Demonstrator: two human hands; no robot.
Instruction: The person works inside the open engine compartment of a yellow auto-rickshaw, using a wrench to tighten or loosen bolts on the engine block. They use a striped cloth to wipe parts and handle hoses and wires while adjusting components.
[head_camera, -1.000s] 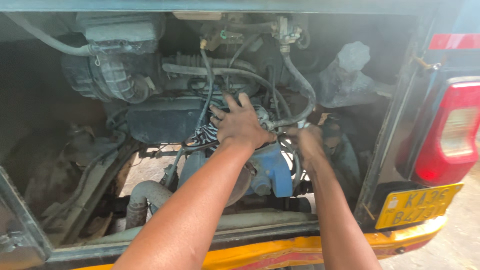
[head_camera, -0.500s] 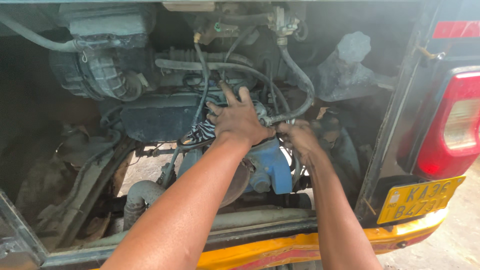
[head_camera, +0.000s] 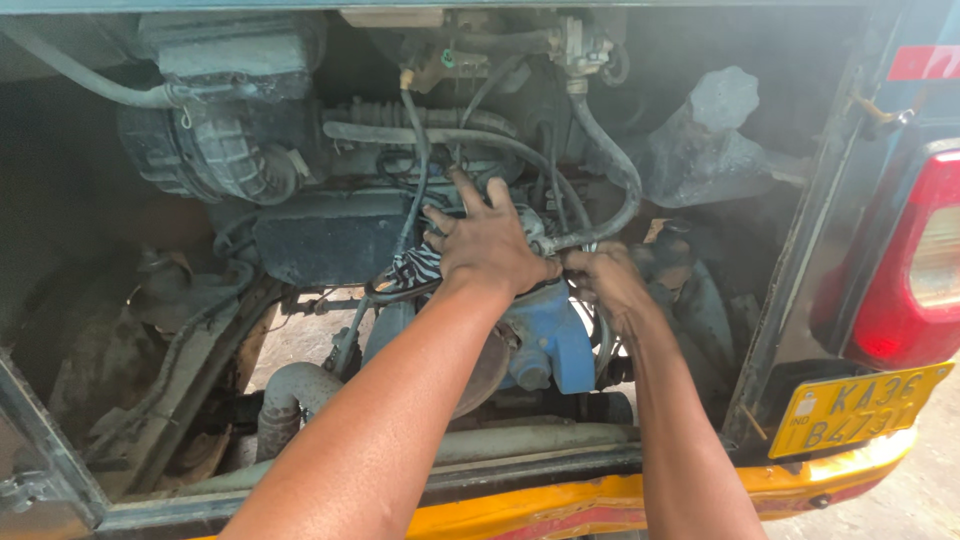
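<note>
Both my arms reach into the open rear engine bay of a small vehicle. My left hand (head_camera: 487, 240) lies flat on top of the engine with fingers spread, pressing on a striped rag (head_camera: 415, 268) and the parts under it. To its right, my right hand (head_camera: 608, 283) curls around something small beside a thick black hose (head_camera: 612, 190); what it grips is hidden. Below both hands sits a blue engine housing (head_camera: 555, 345).
A ribbed black air-filter box (head_camera: 215, 150) hangs at the upper left. Hoses and cables cross the middle. A crumpled plastic bag (head_camera: 710, 140) sits at the right. A red tail lamp (head_camera: 920, 260) and a yellow plate (head_camera: 855, 405) flank the yellow bumper (head_camera: 520, 515).
The view has shifted slightly. My right hand has moved a little left and nearer to my left hand, which stays pressed on the engine top.
</note>
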